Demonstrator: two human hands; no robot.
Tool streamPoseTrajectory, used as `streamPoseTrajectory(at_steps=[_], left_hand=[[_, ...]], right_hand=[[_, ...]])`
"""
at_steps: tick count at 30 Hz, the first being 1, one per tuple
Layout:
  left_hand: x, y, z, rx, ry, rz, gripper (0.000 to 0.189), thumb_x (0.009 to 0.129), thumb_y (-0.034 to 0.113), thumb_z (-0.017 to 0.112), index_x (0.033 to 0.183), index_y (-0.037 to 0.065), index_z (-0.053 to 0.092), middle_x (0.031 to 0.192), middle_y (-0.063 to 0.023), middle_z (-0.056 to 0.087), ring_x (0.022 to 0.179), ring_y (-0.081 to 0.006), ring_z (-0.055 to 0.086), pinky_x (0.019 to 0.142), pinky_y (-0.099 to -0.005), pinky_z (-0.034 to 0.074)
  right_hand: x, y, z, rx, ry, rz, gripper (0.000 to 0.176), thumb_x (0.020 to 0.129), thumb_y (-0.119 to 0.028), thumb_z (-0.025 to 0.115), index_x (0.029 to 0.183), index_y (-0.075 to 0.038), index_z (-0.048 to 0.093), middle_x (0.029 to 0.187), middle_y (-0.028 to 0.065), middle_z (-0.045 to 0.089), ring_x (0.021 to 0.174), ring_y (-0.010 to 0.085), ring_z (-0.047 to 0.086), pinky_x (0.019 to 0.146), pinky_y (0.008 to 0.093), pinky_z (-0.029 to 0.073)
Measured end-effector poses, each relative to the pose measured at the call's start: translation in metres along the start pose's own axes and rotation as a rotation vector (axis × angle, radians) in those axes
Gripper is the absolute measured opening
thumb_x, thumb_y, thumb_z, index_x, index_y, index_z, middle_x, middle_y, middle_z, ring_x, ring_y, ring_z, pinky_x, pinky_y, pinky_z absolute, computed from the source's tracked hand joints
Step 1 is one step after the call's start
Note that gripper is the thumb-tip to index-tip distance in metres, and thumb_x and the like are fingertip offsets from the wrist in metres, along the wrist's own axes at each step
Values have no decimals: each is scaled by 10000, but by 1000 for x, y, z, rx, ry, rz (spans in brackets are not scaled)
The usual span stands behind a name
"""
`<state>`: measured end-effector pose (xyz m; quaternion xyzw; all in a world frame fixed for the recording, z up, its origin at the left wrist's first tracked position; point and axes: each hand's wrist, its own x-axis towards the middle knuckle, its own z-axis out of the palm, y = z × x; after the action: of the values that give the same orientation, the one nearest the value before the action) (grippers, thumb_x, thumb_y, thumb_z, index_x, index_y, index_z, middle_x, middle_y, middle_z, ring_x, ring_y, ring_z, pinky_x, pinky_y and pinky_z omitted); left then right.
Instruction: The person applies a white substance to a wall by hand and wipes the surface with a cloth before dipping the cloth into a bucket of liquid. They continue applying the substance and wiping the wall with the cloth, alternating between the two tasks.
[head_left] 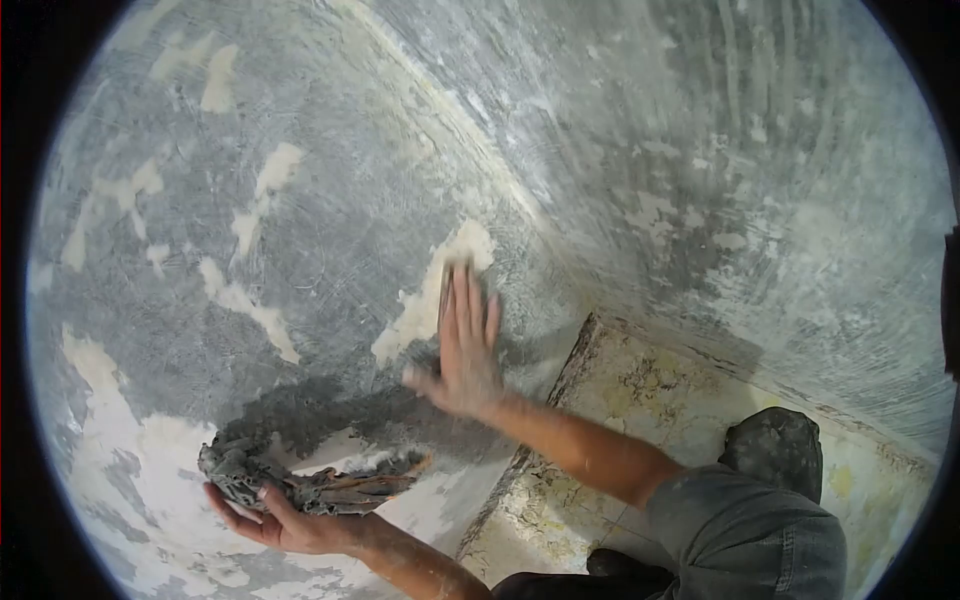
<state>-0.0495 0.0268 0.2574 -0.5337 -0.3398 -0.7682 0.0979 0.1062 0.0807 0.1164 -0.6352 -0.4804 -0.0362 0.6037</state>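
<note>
- The left hand (290, 525) is curled round a rough, dark grey lump (235, 470), palm and fingers under it, with the lump well apart from the other hand, low and to its left.
- A brownish ragged piece (365, 487) reaches from the lump over the left wrist; whether it is a rag, a board or a tool is hard to tell.
- The right hand (468, 360) is open, fingers long and thumb out, over the lower edge of a pale patch (425, 300) on the wall (330, 230). Blur hides how firmly it touches, and a thin dark edge beside the fingers is too unclear to name.
- Other pale marks lie left of the right hand and around the left; the grey between them is streaky and uneven.
- To the right of the right hand the wall meets a second wall (720, 200); the floor (640, 390) is beyond its wrist, with a dark rounded thing (775, 450) near the sleeve (770, 525).
- For good work here, the right palm should lie flat with even pressure — fingertips alone would likely leave ridges.
- Long, light strokes running past the patch's edge should blend best.
- The left hand does well to cup the lump from below — soft bits could drop if it tilts.
</note>
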Motion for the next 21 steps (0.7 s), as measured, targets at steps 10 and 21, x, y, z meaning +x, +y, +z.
streamPoseTrajectory(at_steps=[10, 21], left_hand=[[15, -38, -6, 25, 221, 223, 399, 828, 23, 527, 1226, 18, 491, 1197, -152, 512, 1074, -283, 535, 914, -376, 479], [8, -65, 7, 126, 257, 497, 376, 798, 23, 586, 1158, -8, 483, 1136, -135, 499, 1073, -264, 488, 954, -368, 389]], right_hand=[[-32, -15, 15, 10, -49, -48, 1090, 803, -782, 73, 1411, 122, 42, 1509, 251, -85, 1409, 357, -79, 1073, 578, -131], [-23, -21, 10, -121, -200, -169, 1100, 792, -789, 56, 1407, 122, 4, 1490, 282, -118, 1398, 371, -115, 1075, 573, -138]])
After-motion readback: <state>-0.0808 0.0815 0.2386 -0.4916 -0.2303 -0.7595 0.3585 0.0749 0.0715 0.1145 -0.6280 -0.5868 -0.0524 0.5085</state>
